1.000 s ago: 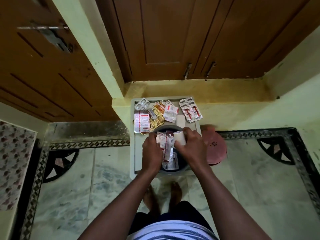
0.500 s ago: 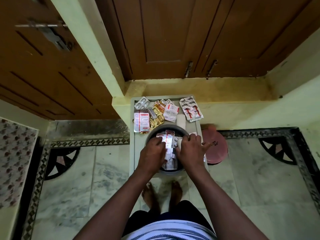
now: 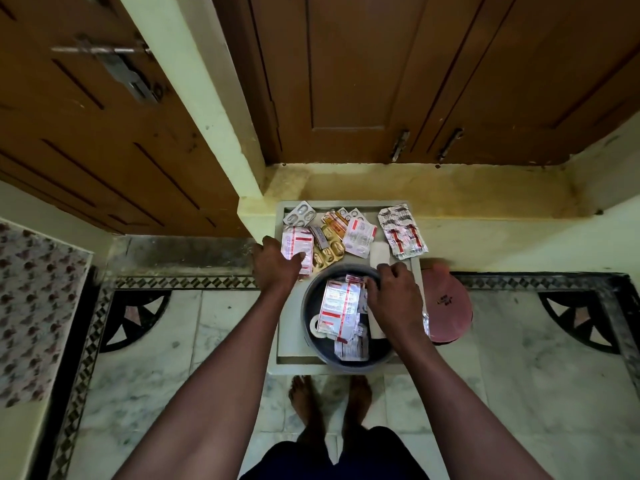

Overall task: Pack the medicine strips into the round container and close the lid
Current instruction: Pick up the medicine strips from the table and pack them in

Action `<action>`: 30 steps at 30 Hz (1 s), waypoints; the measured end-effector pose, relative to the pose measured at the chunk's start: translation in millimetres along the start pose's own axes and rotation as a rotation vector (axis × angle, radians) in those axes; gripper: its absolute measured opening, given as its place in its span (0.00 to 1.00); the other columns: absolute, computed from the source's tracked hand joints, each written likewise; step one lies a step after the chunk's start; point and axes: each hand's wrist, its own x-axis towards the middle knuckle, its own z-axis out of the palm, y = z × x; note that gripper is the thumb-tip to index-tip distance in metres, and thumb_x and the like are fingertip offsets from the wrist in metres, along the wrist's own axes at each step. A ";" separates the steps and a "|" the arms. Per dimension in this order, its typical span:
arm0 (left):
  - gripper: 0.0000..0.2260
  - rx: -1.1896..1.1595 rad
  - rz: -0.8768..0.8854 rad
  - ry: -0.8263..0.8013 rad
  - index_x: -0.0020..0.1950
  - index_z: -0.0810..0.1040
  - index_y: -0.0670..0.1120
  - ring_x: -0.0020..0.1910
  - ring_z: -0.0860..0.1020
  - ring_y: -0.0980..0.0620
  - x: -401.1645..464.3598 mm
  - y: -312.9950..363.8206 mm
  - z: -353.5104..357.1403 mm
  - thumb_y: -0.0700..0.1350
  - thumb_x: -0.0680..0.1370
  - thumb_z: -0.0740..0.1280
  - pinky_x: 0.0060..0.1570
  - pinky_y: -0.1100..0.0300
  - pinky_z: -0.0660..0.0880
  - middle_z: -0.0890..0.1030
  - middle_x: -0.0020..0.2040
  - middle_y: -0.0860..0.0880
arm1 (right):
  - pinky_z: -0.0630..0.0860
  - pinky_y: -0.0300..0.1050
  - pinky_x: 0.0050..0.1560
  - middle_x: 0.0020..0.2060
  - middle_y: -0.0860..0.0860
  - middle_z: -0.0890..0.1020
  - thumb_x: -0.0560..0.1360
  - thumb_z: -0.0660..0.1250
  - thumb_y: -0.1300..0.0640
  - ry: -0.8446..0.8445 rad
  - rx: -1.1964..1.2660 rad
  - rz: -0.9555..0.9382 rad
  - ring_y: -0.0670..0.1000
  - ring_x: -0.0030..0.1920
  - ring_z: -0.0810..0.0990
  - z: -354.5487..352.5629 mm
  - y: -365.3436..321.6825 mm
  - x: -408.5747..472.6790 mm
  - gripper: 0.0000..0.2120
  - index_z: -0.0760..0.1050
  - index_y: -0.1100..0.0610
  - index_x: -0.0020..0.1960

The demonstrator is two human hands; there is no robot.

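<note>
Now the small grey bench carried everything, so I looked at it first. It stood against the yellow wall, and the round container sat at its near end with no lid on. The reddish lid lay just beside the bench on my right side, flat.

Inside the container a big red-and-white strip lay flat on the heap. Its long side ran from near me to away from me, tipped a bit toward my right. More strips lay under it.

At the far end of the bench the loose medicine strips were spread flat in a row, most with their long sides pointing away from me.

My left hand was on the pink-and-white strip at the left of that row. The grip was narrow, fingers curled onto its near edge. That strip's long side pointed away from me too.

My right hand rested over the container's right rim, fingers bent down on the packs. I could not tell if it pinched one.

I thought the good way was to lift the pink strip flat, lay it along the big one, and press gently so the lid could sit down later.
</note>
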 end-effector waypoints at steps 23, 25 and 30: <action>0.06 -0.547 -0.029 0.085 0.52 0.82 0.44 0.50 0.84 0.45 -30.6 8.9 -26.0 0.44 0.78 0.75 0.51 0.50 0.82 0.86 0.49 0.46 | 0.76 0.50 0.47 0.56 0.60 0.83 0.70 0.75 0.53 -0.150 0.206 0.399 0.63 0.56 0.83 -15.6 -4.8 79.1 0.18 0.79 0.58 0.57; 0.06 -0.596 0.031 0.082 0.51 0.81 0.45 0.49 0.84 0.48 -39.9 12.1 -32.5 0.43 0.78 0.75 0.48 0.54 0.81 0.85 0.48 0.47 | 0.73 0.46 0.41 0.50 0.58 0.85 0.70 0.75 0.54 -0.076 0.285 0.373 0.61 0.50 0.84 -22.6 -4.0 72.3 0.13 0.82 0.59 0.51; 0.06 -0.636 0.145 -0.079 0.47 0.80 0.47 0.46 0.85 0.56 -79.0 10.7 -40.3 0.40 0.77 0.76 0.43 0.63 0.82 0.86 0.47 0.51 | 0.66 0.41 0.36 0.40 0.54 0.87 0.72 0.76 0.51 0.111 0.483 0.205 0.54 0.39 0.83 -55.6 -3.7 38.9 0.12 0.86 0.59 0.49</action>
